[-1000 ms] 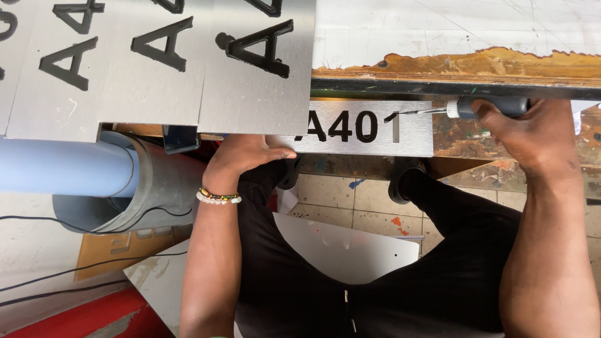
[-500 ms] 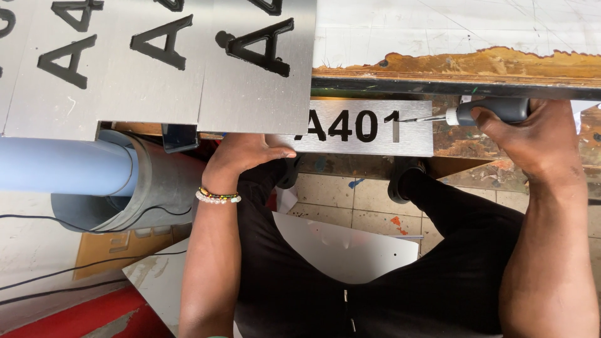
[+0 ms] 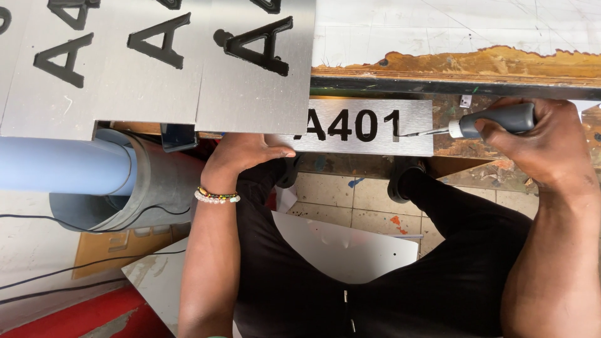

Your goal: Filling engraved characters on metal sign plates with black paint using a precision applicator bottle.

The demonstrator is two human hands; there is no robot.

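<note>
Fingers of right hand (image 3: pixel 538 147) wrapped round dark-handled pointed tool (image 3: pixel 482 122), left hand (image 3: pixel 247 153) flat against brushed-metal sign plate (image 3: pixel 369 128).

A small rectangular sign plate (image 3: pixel 369 127) of brushed silver metal with black characters hangs just below the workbench edge, right of centre in the upper half of the frame. Three larger brushed silver sign panels (image 3: pixel 156 69), each bearing big black lettering, lie side by side and overlapping across the upper left of the frame, the rightmost panel's lower corner covering the small plate's left end.
</note>
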